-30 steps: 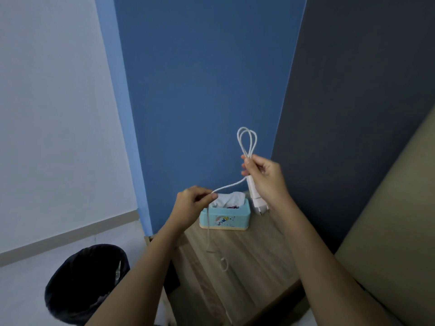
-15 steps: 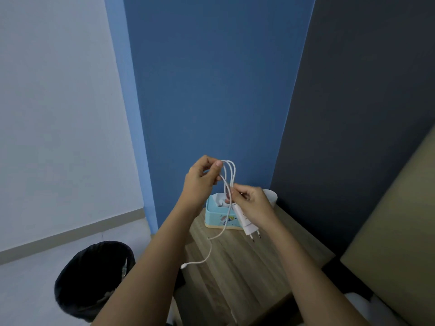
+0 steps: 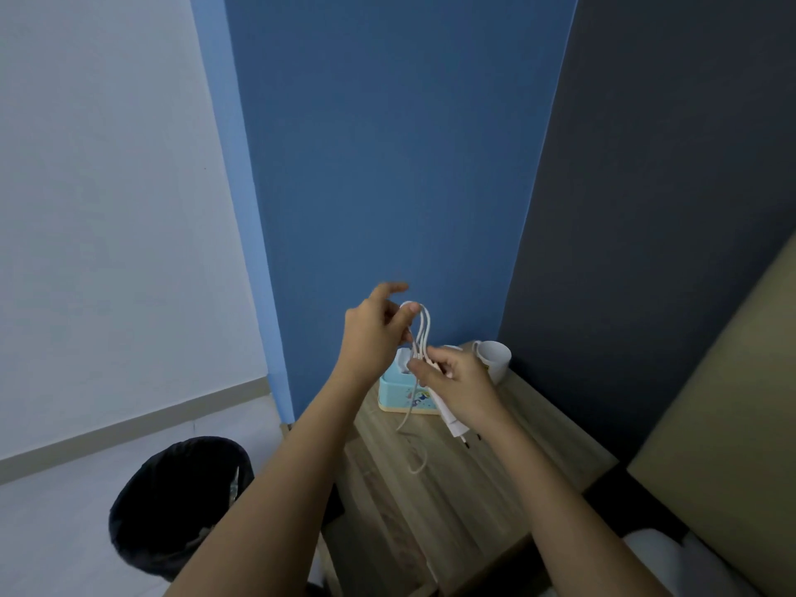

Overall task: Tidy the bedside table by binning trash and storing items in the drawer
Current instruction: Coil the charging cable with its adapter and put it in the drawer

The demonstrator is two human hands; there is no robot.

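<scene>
Coiling looks like the step in hand in the head view, the only one given. The left hand (image 3: 370, 333) pinches the top of the loops of the white charger cable (image 3: 424, 333) between thumb and curled fingers, with its forefinger sticking up free. Just beneath it, the right hand (image 3: 456, 387) has its fingers wrapped round the foot of the loops and the body of the charger plug (image 3: 452, 420), whose pins poke out below the heel of that hand. A short loose tail of cable hangs under the right fingers toward the bedside table (image 3: 474, 501); I cannot tell whether its end touches the wood. Directly behind both sets of fingers stands a tissue box (image 3: 400, 394), and a white cup (image 3: 495, 357) sits just beyond the right fingers. The bin (image 3: 172, 501) is on the floor, well below and to the left of the left fingers, and something pale seems to lie inside its rim, so binning has probably begun. I judge the cable nearly bundled, with only the tail left to gather. Storing is all to come, as no open drawer shows anywhere near the hands.
</scene>
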